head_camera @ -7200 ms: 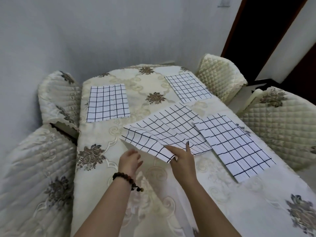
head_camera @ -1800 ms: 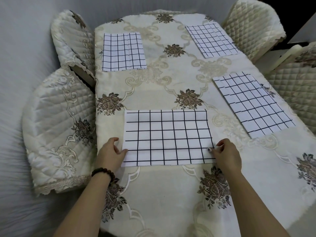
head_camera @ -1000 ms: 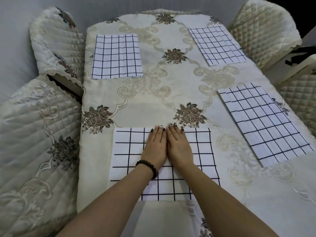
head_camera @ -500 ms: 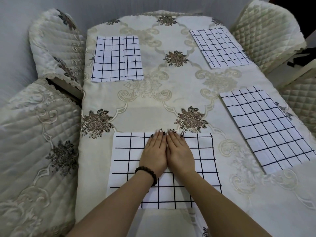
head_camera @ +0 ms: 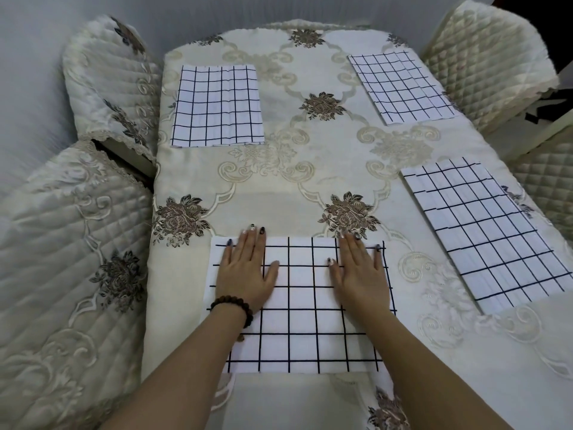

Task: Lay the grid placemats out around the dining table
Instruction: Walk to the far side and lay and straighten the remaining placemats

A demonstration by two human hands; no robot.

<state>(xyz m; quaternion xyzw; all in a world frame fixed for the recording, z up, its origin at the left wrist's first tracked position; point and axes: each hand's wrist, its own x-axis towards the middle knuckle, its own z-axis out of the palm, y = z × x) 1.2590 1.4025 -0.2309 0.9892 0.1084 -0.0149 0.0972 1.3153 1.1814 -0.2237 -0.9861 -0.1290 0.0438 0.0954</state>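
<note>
Surface: dining surface (head_camera: 279,187) under a cream floral cloth, quilted chairs (head_camera: 483,54) on both sides.
Other mats: far-left placemat (head_camera: 217,107), far-right placemat (head_camera: 400,88) and right placemat (head_camera: 483,231) lie flat near the edges.
Near placemat (head_camera: 304,321): flat at the near end.
Left hand (head_camera: 246,274): released, fingers straight, palm pressing the near placemat's left part; bead bracelet (head_camera: 232,308) on the wrist.
Right hand (head_camera: 359,274): released, flat on its right part, apart from the left hand.

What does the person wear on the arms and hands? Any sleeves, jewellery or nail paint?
No sleeves show; both forearms are bare. The left hand has a bracelet of dark brown round beads at its wrist. The right hand has no jewellery in view. Nails on both hands are painted, some dark, some pale.
</note>
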